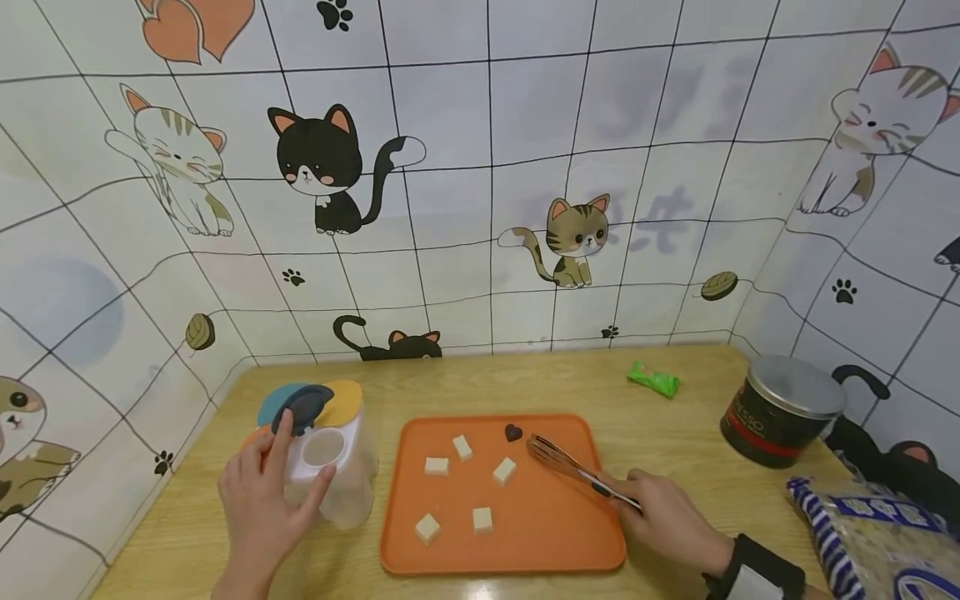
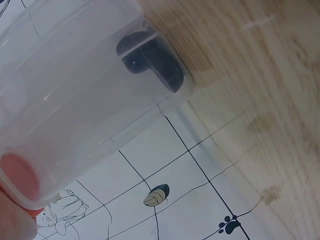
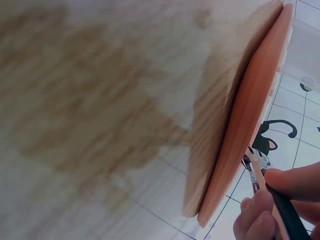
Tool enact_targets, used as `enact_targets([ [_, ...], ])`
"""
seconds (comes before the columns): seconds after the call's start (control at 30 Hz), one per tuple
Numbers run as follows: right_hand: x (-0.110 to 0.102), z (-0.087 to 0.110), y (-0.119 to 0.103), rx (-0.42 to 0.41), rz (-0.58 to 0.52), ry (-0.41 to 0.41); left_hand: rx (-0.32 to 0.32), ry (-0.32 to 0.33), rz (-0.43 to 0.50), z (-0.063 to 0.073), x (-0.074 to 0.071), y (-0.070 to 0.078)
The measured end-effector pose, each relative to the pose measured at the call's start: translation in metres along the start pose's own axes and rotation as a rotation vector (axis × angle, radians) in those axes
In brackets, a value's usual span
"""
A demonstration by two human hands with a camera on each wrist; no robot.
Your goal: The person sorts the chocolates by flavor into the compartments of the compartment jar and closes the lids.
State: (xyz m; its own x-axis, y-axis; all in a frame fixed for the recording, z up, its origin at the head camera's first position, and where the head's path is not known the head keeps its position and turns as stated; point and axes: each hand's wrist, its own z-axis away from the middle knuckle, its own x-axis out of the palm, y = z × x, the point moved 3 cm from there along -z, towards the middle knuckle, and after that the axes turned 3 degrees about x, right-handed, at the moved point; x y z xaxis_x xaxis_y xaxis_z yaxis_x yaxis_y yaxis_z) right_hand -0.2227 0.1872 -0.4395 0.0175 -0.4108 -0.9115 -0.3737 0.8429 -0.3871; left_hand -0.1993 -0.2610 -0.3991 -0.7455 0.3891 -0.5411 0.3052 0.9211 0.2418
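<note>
At the left of the table stands a clear storage box [image 1: 351, 500] with several coloured flip lids. My left hand [image 1: 262, 492] is at its front, index fingertip against the raised dark lid [image 1: 306, 406] and thumb spread along the near side. A round opening [image 1: 324, 447] shows under that lid. Dark glossy pieces [image 2: 152, 57] lie inside the box. My right hand [image 1: 663, 512] holds tongs [image 1: 573, 467] with black handles over the orange tray [image 1: 540, 533]. The tongs' tips are close beside a dark heart-shaped piece [image 1: 513, 432]. Several pale cubes [image 1: 482, 521] lie scattered on the tray.
A small green packet [image 1: 654, 380] lies at the back right. Nearby stands a dark can [image 1: 780, 412] with a grey lid and black handle. A blue-and-white bag [image 1: 877, 533] is at the right front. Cat-printed sheeting [image 1: 480, 167] rises behind the table.
</note>
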Motion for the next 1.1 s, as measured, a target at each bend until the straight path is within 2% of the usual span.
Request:
enact_targets([
  [0.2, -0.002, -0.001, -0.001, -0.002, -0.014, -0.008, -0.015, -0.026, 0.01, -0.002, -0.001, 0.0],
  [0.43, -0.005, -0.001, 0.0, -0.018, -0.034, -0.007, 0.007, 0.001, 0.008, -0.001, -0.002, 0.002],
  [0.67, -0.012, -0.005, -0.001, 0.008, -0.04, -0.013, 0.008, 0.007, 0.008, -0.002, -0.003, 0.002],
  [0.9, -0.02, -0.012, -0.012, -0.052, -0.036, 0.026, -0.014, -0.023, 0.006, -0.002, -0.003, 0.002],
  [1.1, -0.029, -0.019, -0.034, -0.1, -0.048, 0.027, 0.008, 0.0, 0.002, -0.002, -0.002, 0.002],
])
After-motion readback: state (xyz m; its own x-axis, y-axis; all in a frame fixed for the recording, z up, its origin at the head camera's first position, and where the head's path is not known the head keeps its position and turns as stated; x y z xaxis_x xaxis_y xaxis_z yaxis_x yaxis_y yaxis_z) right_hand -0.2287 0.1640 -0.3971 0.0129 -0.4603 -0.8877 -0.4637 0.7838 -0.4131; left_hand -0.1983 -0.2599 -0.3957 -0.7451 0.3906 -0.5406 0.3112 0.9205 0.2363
